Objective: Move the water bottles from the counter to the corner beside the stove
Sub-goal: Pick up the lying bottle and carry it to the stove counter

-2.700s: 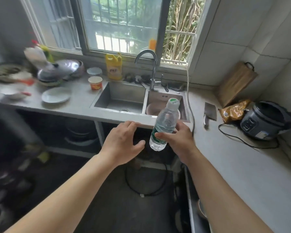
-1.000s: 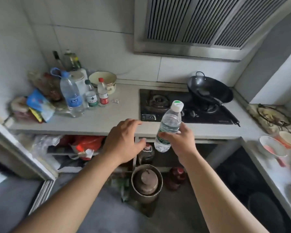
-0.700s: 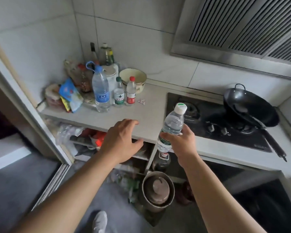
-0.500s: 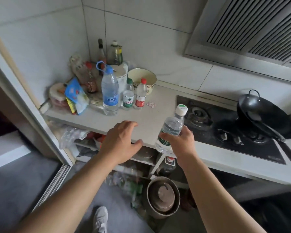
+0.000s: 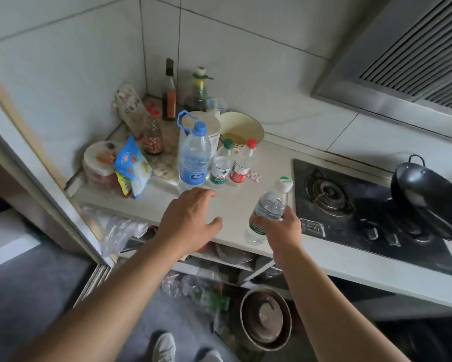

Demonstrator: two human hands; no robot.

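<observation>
The right hand [image 5: 279, 228] grips a small water bottle [image 5: 270, 206] round its lower half, the fingers curled over the green label. The bottle is clear, ribbed plastic with a white cap, and it leans slightly with the cap toward the stove [image 5: 363, 215]. How full it is cannot be told. Its base is low over the front of the pale, smooth counter [image 5: 235, 202]; whether it touches the surface is unclear.

Just left of the bottle and apart from it, the left hand [image 5: 188, 220] hovers palm down with its fingers relaxed, holding nothing.

Farther back toward the tiled corner, three clear bottles stand upright in a close row: a large blue-capped bottle [image 5: 193, 158] with a blue carry loop, a green-capped bottle [image 5: 221, 165] and a red-capped bottle [image 5: 241, 163]. Behind them are a white lidded jar [image 5: 210, 126] and a cream bowl [image 5: 241, 128] with something yellowish at the bottom. Two dark sauce bottles [image 5: 169, 92] stand in the corner itself, and a crinkled blue packet [image 5: 132, 165] lies to the left. A black wok [image 5: 423, 189] rests on the far burner of the stove.
</observation>
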